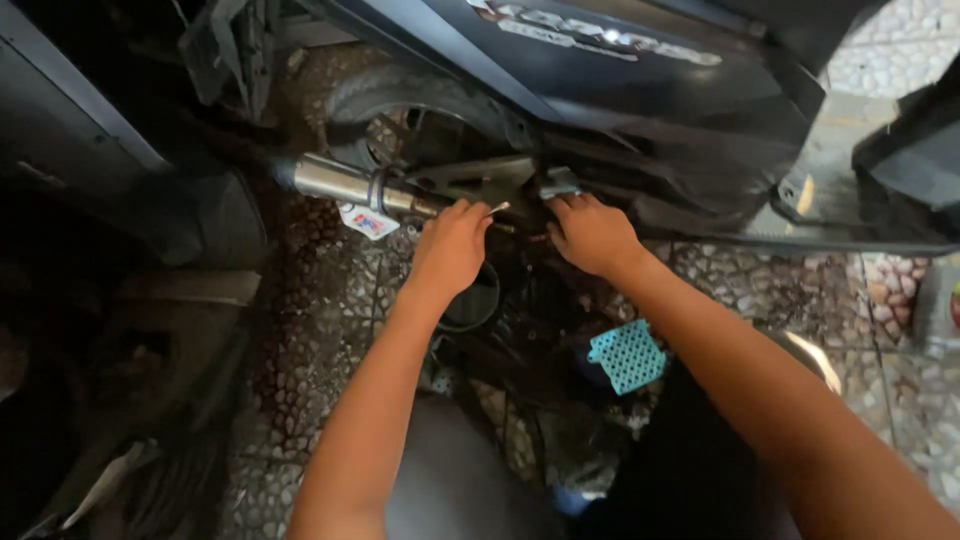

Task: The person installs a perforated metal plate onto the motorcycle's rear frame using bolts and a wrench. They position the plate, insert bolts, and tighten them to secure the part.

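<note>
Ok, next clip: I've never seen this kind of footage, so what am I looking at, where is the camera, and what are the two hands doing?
The one picture comes from a camera worn on a person's head, looking down along both bare arms. There is no machine arm; the hands do the work. The left hand holds a thin metal tool in a closed grip. The right hand reaches under the dark body panel of a scooter; whether it holds anything is hidden. Beside the left hand runs a shiny metal pipe with a small tag. Below is a pebbled floor, and on it lies a turquoise perforated piece.
</note>
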